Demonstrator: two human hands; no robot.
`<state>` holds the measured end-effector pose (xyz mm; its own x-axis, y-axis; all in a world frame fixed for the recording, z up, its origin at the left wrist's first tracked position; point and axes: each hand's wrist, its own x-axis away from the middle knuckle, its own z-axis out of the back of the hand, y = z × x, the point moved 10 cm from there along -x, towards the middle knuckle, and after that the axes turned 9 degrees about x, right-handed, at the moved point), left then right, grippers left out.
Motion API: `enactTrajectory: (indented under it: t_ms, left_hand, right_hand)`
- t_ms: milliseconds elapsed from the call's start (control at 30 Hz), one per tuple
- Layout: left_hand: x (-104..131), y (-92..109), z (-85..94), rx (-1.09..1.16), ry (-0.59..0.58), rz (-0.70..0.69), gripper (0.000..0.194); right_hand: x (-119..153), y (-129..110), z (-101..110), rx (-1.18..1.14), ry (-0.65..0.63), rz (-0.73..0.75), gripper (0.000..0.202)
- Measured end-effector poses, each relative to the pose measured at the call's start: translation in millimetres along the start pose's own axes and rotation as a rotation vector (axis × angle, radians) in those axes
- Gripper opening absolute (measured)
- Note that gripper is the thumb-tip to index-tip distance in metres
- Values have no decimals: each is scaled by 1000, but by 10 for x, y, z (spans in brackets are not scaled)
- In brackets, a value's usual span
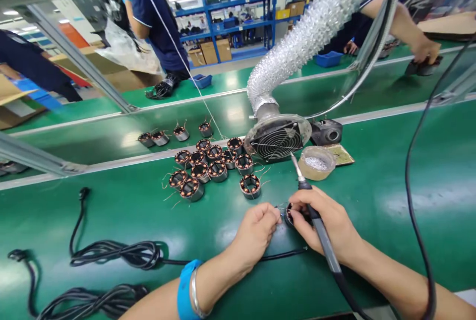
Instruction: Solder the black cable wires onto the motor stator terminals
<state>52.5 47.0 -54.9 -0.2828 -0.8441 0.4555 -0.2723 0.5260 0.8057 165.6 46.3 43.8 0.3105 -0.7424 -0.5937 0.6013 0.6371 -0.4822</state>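
Note:
My left hand [260,225], with a blue band and a silver bangle on its wrist, is closed in a pinch at the thin wire ends of a motor stator [288,215]. What lies between its fingertips is too small to make out. My right hand [327,218] grips that stator by its rim with thumb and fingers. A soldering iron [323,235] also rests in my right hand, its tip pointing up and away. Several copper-wound stators [217,171] stand grouped on the green table beyond my hands. A black cable end [284,254] lies just below my hands.
A fume fan [277,141] on a silver duct [297,37] stands ahead. Beside it are a round tub [316,163] and a flat tin [342,155]. Coiled black cables [115,254] lie at left. More stators [181,133] sit on the belt. Other people work beyond.

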Motion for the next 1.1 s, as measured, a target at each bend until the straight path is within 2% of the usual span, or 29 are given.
enactTrajectory:
  t_ms: [300, 533, 700, 800, 967, 1100]
  left_hand:
    - [5, -20, -9, -11, 0, -5, 47]
    - [33, 198, 29, -318, 64, -255, 42]
    - [5, 105, 62, -266, 65, -197, 36]
    - [0, 72, 73, -264, 72, -186, 34]
    - [12, 72, 60, -273, 76, -191, 33]
    - [20, 83, 61, -298, 84, -194, 33]
  right_hand:
    - [-38, -184, 52, -30, 18, 108, 25]
    - [-24, -176, 86, -28, 75, 111, 22]
    - [-47, -165, 66, -31, 13, 120, 24]
    - [-54, -151, 180, -29, 58, 103, 24]
    - [27, -74, 443, -20, 141, -1, 45]
    - [125, -46, 619, -83, 178, -16, 37]
